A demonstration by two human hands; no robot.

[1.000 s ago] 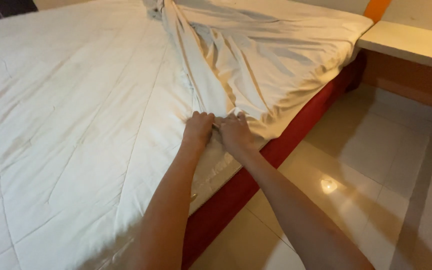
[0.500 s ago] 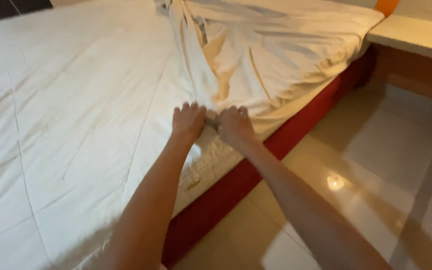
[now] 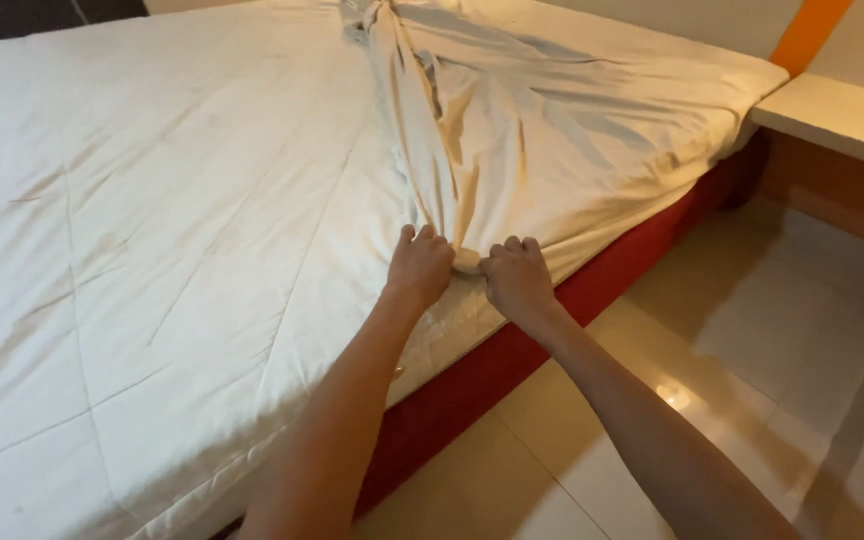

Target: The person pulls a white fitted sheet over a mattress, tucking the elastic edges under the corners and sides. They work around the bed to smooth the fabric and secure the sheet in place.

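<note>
Both hands clenched on the bunched sheet at the bed's edge.
Left hand point(image 3: 420, 266) and right hand point(image 3: 518, 280) sit side by side, fists closed on a gathered fold of the cream sheet point(image 3: 512, 130); it runs up the white mattress point(image 3: 172, 250) as a twisted ridge. Red bed base point(image 3: 472, 385) below, tiled floor point(image 3: 752, 340) right, wooden side shelf point(image 3: 837, 120) beyond.

A wide bed with a white quilted mattress top point(image 3: 152, 250) and a red base point(image 3: 472, 390) is filling the left. Glossy beige floor tiles point(image 3: 752, 340) are reflecting a lamp. A pale wooden bedside shelf point(image 3: 837, 115) is sitting under a cream wall with an orange stripe point(image 3: 807, 30).
</note>
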